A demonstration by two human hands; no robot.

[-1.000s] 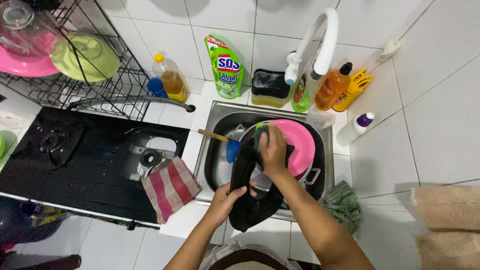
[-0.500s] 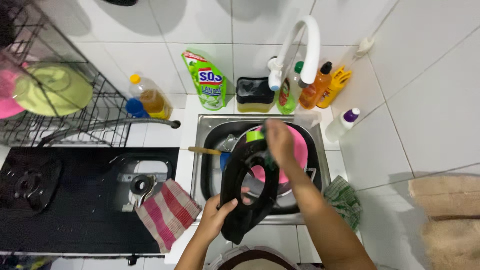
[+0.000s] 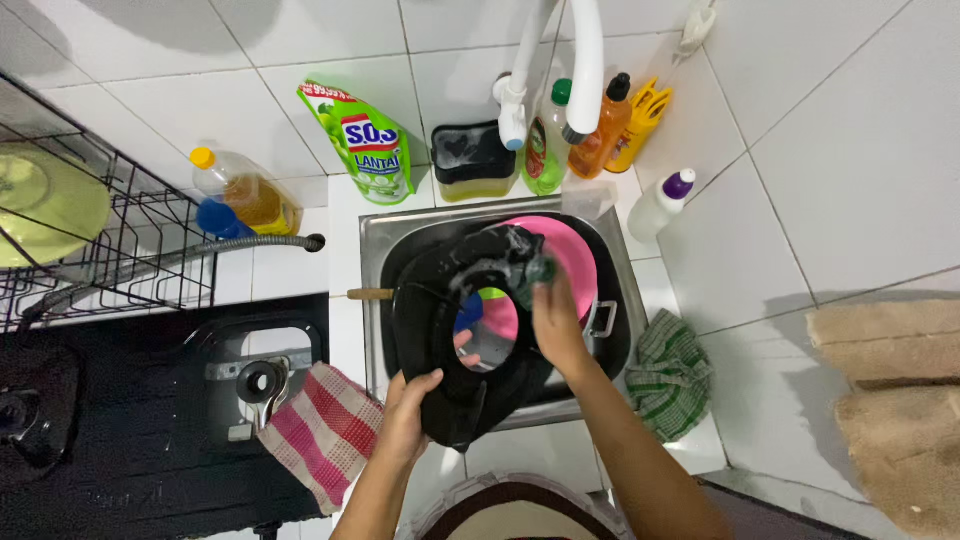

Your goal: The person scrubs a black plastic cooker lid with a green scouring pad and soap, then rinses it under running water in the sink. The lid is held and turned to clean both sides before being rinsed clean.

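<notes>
Black ring-shaped pan part (image 3: 450,340), soapy, sits mid-frame over the steel sink (image 3: 400,225), left hand (image 3: 405,415) fingers gripping its lower edge, right hand (image 3: 555,320) fingers closed on a green scrubber (image 3: 540,270) at its upper right rim; suds could let it slip onto the pink plate (image 3: 575,255).

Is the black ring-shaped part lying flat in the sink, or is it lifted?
Lifted: the left hand holds the black ring-shaped part tilted above the sink.
</notes>
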